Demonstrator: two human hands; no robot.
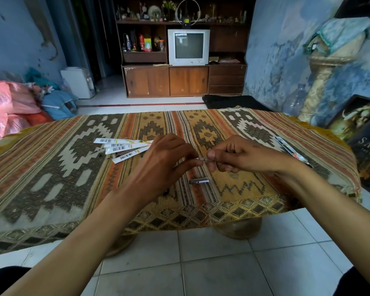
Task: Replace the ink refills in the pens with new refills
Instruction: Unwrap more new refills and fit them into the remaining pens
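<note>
Floor [212,259]: pale tiles nearest the camera, under both forearms.
Table edge [51,223]: draped in a patterned woven cloth, running across the near middle.
Pen part [199,180]: short dark and silver piece lying on the cloth just below the hands, touching neither; probably a barrel section or cap, too small to tell which.
Left hand [167,159]: raised above the cloth, fingers curled, tips pinching the left end of a thin rod.
Right hand [233,154]: facing the left, thumb and fingers clamped on the same rod's right end.
Refill [203,160]: thin, pale, held level between the two hands, only a short span showing in the gap; whether old or new not readable.
Step in hand: likely mid-swap, with the pen opened and the refill being drawn out of or fed into a part hidden in the fingers; direction not shown.
Next move: calls for keeping the rod straight along its axis, then picking up the loose piece below to close the pen.
Refill packets [124,147]: several white barcoded sleeves fanned on the cloth, just beyond and left of the left hand.
Single packet [291,151]: lying well apart to the right, near the table's edge.
Far end: cabinet with a television [188,47].
</note>
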